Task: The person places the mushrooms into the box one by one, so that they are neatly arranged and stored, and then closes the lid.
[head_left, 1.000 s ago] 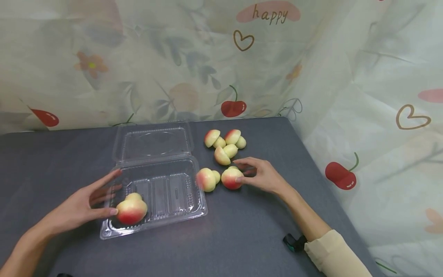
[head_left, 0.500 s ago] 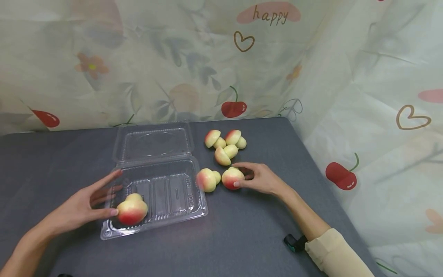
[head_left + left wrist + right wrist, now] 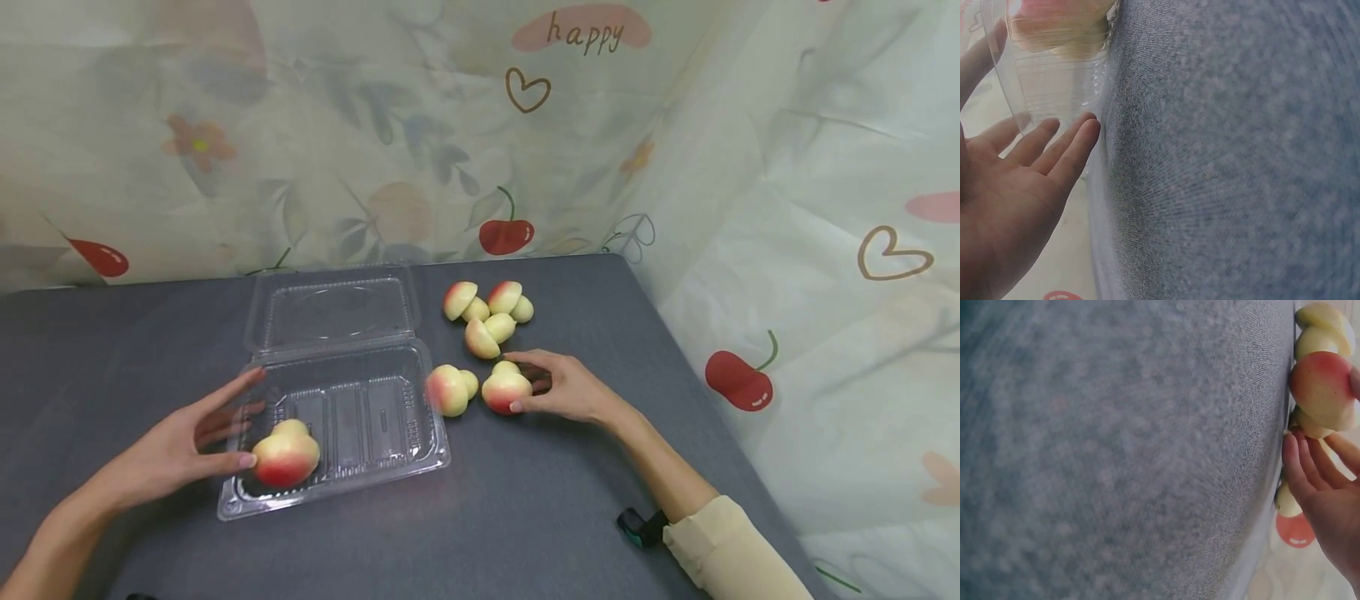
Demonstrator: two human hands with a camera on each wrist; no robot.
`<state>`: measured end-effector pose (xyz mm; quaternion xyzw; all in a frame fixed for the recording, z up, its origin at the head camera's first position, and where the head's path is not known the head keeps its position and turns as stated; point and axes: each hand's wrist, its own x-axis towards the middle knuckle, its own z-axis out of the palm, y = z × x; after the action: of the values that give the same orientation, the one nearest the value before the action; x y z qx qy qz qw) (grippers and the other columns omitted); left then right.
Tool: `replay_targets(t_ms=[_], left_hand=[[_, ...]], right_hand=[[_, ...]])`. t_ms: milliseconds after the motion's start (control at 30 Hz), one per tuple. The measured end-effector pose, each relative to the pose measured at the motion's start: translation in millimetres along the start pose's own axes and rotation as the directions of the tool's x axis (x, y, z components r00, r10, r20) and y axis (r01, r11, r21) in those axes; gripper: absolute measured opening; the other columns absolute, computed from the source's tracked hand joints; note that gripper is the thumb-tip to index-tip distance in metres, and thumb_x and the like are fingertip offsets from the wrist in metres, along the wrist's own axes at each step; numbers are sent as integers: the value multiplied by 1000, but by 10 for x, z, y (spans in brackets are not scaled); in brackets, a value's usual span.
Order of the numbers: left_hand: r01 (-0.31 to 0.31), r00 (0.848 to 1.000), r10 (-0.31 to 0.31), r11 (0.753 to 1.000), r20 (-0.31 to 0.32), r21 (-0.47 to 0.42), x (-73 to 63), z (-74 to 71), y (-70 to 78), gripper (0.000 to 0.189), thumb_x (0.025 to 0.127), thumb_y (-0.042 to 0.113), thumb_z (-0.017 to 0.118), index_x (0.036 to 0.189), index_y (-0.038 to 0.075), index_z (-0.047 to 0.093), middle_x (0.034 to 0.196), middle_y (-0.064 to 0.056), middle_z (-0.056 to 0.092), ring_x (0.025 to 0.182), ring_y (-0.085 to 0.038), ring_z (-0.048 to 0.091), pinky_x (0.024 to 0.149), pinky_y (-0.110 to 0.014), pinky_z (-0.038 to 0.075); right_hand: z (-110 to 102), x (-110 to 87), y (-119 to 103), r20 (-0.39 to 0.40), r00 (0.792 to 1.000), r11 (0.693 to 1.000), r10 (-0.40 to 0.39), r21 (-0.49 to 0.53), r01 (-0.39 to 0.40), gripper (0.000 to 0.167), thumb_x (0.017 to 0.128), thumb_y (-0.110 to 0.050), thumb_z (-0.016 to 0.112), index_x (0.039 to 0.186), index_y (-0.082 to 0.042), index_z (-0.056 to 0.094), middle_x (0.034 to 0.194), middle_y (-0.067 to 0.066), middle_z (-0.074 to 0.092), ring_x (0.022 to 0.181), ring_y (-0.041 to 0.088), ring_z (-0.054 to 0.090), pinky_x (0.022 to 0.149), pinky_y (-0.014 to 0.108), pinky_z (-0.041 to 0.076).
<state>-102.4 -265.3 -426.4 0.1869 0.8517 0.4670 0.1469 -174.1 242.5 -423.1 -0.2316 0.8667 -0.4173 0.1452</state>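
Note:
My right hand (image 3: 566, 387) holds a mushroom-shaped piece (image 3: 507, 392) with a red and cream cap on the dark table, thumb on the cap, fingers at the far side by the stem. Just left of it lies a similar mushroom (image 3: 450, 390). At the left, my left hand (image 3: 168, 454) rests at the side of a clear plastic box (image 3: 375, 477), fingers mostly straight. Its thumb tip comes up to another mushroom (image 3: 286, 458) inside the box. In the left wrist view, the left hand's fingertips (image 3: 1088, 125) lie along the clear wall.
The clear lid (image 3: 333, 312) lies folded back behind the box. Three more mushrooms (image 3: 487, 333) sit in a group at the table's back right. Printed curtains (image 3: 315, 142) stand behind and to the right. A black strap (image 3: 641, 527) hangs beneath the right forearm.
The right hand shifts very slightly, and the mushroom in it turns so that more of its stem shows. The left hand and the box stay put.

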Motion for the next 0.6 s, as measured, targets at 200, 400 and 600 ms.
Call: replay_targets(t_ms=[200, 400, 600], left_hand=[[-37, 999, 37, 999, 0, -35, -1, 10, 0, 102, 84, 11, 80, 161, 19, 13, 159, -26, 22, 120, 19, 40, 88, -12, 46], [-33, 999, 33, 998, 1, -45, 4, 5, -5, 102, 84, 11, 80, 161, 19, 14, 160, -25, 22, 121, 18, 41, 88, -12, 46], [-19, 1000, 19, 999, 1, -35, 6, 7, 0, 102, 84, 14, 80, 161, 20, 14, 160, -24, 22, 121, 17, 42, 89, -11, 45]], right_hand=[[-3, -1, -8, 10, 1000, 1000, -23, -3, 23, 72, 79, -26, 86, 142, -10, 55, 128, 5, 56, 117, 23, 59, 93, 34, 53], [-12, -13, -7, 31, 1000, 1000, -1, 28, 0, 71, 79, -24, 86, 141, -12, 55, 134, 5, 56, 120, 23, 58, 97, 35, 51], [-48, -22, -14, 25, 1000, 999, -7, 46, 6, 71, 79, -23, 87, 142, -12, 55, 137, 7, 56, 122, 25, 57, 100, 42, 49]])
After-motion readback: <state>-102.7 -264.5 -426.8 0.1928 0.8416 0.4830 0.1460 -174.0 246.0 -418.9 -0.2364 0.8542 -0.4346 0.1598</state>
